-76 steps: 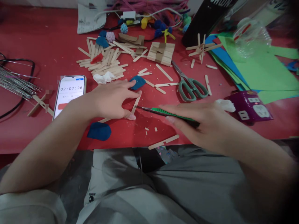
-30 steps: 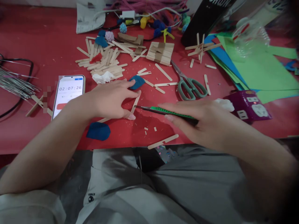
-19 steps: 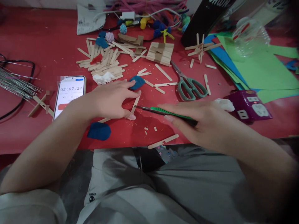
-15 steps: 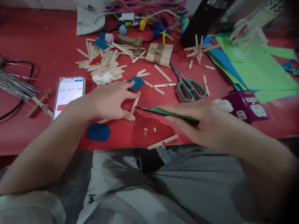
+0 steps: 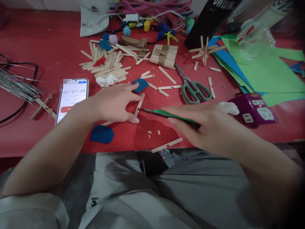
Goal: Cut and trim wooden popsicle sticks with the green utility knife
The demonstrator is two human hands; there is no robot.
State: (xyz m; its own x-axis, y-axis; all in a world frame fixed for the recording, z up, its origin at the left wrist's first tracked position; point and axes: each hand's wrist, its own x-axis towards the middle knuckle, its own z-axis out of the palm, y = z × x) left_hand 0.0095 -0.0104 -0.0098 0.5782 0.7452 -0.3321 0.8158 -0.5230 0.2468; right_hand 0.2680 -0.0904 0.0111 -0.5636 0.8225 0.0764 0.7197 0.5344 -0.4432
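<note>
My left hand (image 5: 114, 101) lies over the red tabletop, its thumb and a finger pressing on the two ends of a craft stick (image 5: 138, 106). In my right hand (image 5: 202, 122) is a green utility knife (image 5: 176, 115), its handle wrapped by the fingers and the blade pointing left. The blade's tip touches the stick near its middle, or lies just beside it. A blue felt piece (image 5: 140, 85) sits by my left fingertips; another blue felt piece (image 5: 102, 134) lies below the wrist. Nearer the table edge rests a notched craft stick (image 5: 166, 145), with small wood chips (image 5: 159, 132) above it.
Grey-green scissors (image 5: 194, 89) lie beyond the knife. A pile of craft sticks (image 5: 107, 63) spreads behind my left hand, and a phone (image 5: 72, 95) showing a timer is at its left. To the right are a purple power socket (image 5: 254, 109), coloured paper (image 5: 267, 70) and a dark bottle (image 5: 207, 22).
The whole view has shifted slightly. Both hands, the knife and the stick keep almost the same places relative to each other.
</note>
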